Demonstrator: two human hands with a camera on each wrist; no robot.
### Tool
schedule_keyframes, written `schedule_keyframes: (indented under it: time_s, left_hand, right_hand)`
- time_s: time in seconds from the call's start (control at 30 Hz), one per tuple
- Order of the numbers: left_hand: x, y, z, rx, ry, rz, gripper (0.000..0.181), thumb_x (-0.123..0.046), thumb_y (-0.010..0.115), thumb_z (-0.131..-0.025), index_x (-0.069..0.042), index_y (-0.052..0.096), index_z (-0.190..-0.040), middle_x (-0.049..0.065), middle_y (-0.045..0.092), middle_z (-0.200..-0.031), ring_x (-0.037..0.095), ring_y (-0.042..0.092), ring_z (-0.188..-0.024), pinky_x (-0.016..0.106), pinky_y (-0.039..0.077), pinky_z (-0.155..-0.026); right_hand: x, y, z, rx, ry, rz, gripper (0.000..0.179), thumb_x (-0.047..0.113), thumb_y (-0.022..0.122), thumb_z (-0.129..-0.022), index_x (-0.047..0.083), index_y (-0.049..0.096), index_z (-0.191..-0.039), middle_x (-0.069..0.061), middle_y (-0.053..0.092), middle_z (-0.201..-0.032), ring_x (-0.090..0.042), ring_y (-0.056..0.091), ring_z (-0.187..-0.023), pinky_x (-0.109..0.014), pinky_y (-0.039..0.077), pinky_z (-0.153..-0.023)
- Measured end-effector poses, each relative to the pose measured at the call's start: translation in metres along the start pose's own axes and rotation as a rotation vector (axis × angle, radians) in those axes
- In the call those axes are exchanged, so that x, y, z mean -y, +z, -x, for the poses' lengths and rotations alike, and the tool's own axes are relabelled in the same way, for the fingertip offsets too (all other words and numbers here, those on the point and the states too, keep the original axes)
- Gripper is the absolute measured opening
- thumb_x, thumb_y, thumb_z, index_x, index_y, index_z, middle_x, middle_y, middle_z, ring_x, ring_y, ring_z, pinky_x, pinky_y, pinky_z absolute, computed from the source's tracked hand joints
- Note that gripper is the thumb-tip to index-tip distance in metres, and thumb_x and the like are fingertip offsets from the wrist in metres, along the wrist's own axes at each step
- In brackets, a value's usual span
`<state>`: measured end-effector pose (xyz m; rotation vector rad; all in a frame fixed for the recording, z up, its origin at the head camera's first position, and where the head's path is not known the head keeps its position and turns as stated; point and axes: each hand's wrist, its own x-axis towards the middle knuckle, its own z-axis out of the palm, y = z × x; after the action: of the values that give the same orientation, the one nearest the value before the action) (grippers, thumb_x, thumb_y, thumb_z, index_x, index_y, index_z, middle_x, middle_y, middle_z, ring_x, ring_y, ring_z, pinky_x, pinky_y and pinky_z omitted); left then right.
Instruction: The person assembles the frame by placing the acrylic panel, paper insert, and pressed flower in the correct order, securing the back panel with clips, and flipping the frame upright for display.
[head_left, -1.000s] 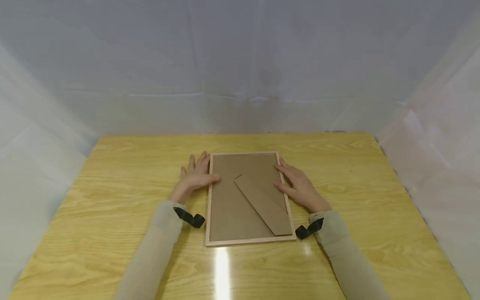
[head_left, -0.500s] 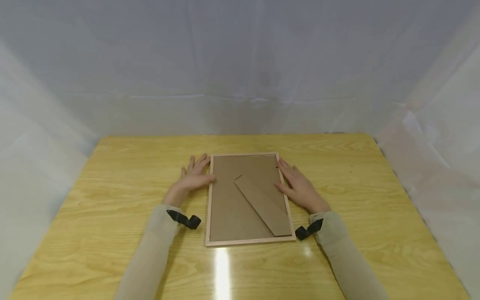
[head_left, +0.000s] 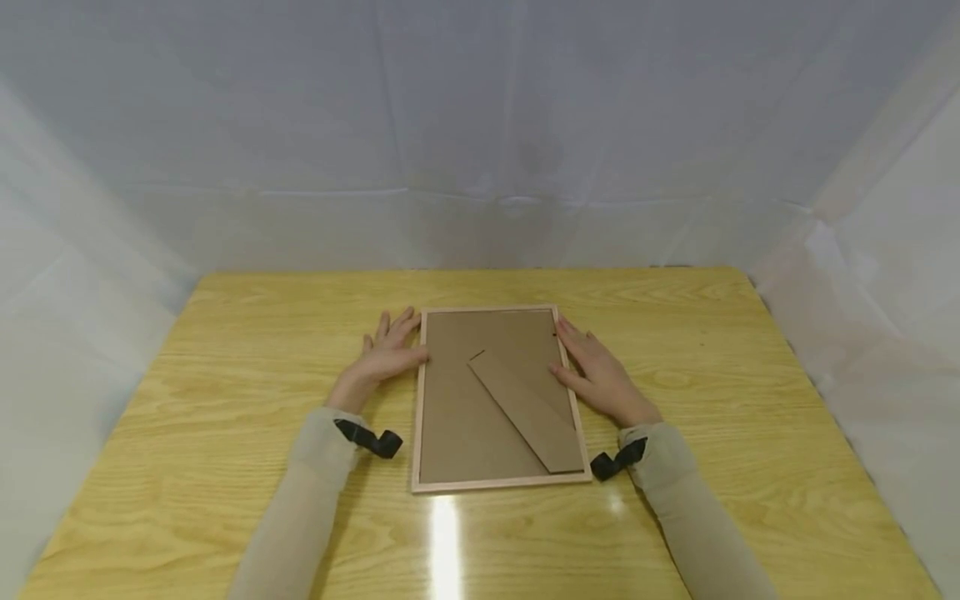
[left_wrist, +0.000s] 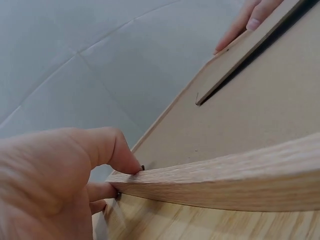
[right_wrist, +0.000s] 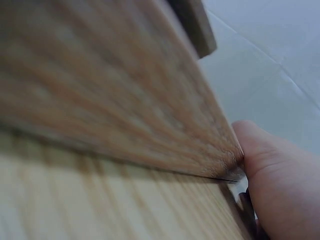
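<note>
A picture frame (head_left: 491,417) lies face down on the table, its pale wood border around a brown backing board. A slanted stand leg (head_left: 528,412) lies across the backing. My left hand (head_left: 378,362) grips the frame's left rail, thumb bent over the top and fingers along the outer side. In the left wrist view, a small dark tab (left_wrist: 143,168) shows beside that thumb. On the opposite rail, my right hand (head_left: 600,375) holds with its thumb over the edge and its fingers along the outside. Another dark tab (head_left: 555,335) shows near those fingertips.
The wood-grain table (head_left: 225,417) extends around the frame on all sides. Pale sheeting (head_left: 480,125) hangs behind it and at both sides. Each sleeve cuff carries a black wrist camera (head_left: 386,444). A bright reflection lies in front of the frame.
My left thumb has drawn back from the backing to the left rail, and the left wrist has shifted slightly left. My right fingers have slid outward off the backing, exposing a dark tab.
</note>
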<state>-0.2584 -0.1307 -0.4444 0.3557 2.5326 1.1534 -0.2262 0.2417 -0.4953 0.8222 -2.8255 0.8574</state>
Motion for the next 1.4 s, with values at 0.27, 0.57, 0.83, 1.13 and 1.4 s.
schedule_keyframes:
  time_s: [0.27, 0.57, 0.83, 1.13, 1.4]
  left_hand:
    - [-0.006, 0.010, -0.007, -0.093, -0.082, -0.115, 0.080, -0.037, 0.061, -0.087, -0.009, 0.028, -0.155, 0.015, 0.000, -0.166, 0.038, -0.017, -0.148, 0.065, -0.017, -0.110]
    - [-0.020, 0.010, -0.008, -0.048, -0.192, -0.228, 0.080, -0.039, 0.058, -0.088, -0.004, 0.024, -0.152, 0.021, -0.007, -0.164, 0.044, -0.018, -0.146, 0.070, -0.013, -0.109]
    - [-0.035, 0.013, -0.011, 0.013, -0.258, -0.335, 0.093, -0.036, 0.054, -0.095, 0.006, -0.003, -0.155, 0.023, -0.013, -0.162, 0.048, -0.021, -0.144, 0.073, -0.005, -0.109]
    - [-0.020, -0.017, -0.007, 0.117, -0.032, -0.345, 0.078, -0.037, 0.056, -0.095, 0.001, 0.023, -0.154, 0.027, 0.002, -0.162, 0.056, -0.005, -0.143, 0.076, 0.006, -0.107]
    - [-0.018, -0.031, -0.011, 0.184, 0.020, -0.393, 0.088, -0.042, 0.064, -0.093, 0.003, 0.021, -0.155, 0.027, 0.007, -0.162, 0.055, 0.003, -0.143, 0.074, 0.013, -0.108]
  right_hand:
    - [0.001, 0.000, 0.000, -0.003, 0.002, 0.015, 0.073, 0.041, 0.050, -0.103, 0.004, 0.019, -0.157, -0.010, 0.016, -0.164, -0.028, 0.022, -0.148, -0.048, 0.011, -0.121]
    - [0.006, 0.002, 0.002, 0.016, 0.013, 0.021, 0.073, 0.041, 0.051, -0.103, 0.004, 0.019, -0.157, -0.011, 0.016, -0.164, -0.030, 0.022, -0.148, -0.046, 0.010, -0.121]
    - [0.006, 0.002, 0.001, 0.006, 0.008, 0.025, 0.073, 0.040, 0.052, -0.102, 0.003, 0.020, -0.157, -0.012, 0.016, -0.164, -0.030, 0.023, -0.148, -0.046, 0.010, -0.121]
    - [0.002, 0.005, -0.002, 0.007, -0.001, 0.018, 0.073, 0.042, 0.050, -0.103, 0.005, 0.018, -0.157, -0.009, 0.014, -0.165, -0.028, 0.022, -0.148, -0.045, 0.009, -0.121]
    - [0.003, 0.004, -0.002, 0.002, -0.004, 0.010, 0.073, 0.042, 0.050, -0.103, 0.005, 0.020, -0.157, -0.009, 0.015, -0.165, -0.028, 0.022, -0.148, -0.045, 0.010, -0.121]
